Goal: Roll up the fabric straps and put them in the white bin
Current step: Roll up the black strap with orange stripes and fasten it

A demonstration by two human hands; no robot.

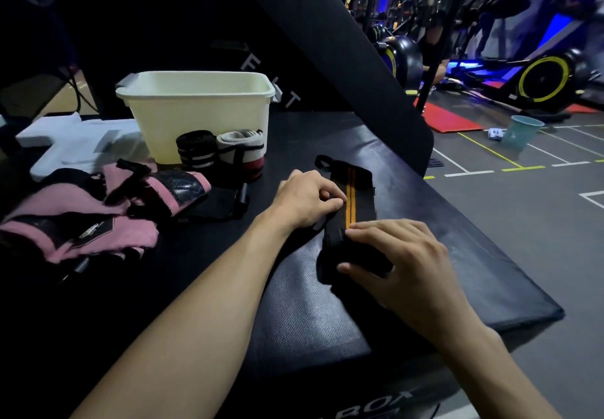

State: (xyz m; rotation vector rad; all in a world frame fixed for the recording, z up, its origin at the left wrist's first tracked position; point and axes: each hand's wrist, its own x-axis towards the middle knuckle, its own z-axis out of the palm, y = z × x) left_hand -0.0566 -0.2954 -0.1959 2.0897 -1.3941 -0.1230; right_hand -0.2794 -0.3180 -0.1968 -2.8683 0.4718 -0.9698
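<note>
Lying flat on the padded box [425, 209] in front of the white bin [196, 104], the black strap [354, 196] is pinched at its edge by the left hand [307, 199], while the right hand [402, 255] grips its rolled near end.

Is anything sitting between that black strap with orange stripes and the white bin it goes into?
Partly: two rolled straps, a black striped roll and a grey-and-red roll, stand against the white plastic bin's front wall. The black orange-striped strap could go over them.
</note>
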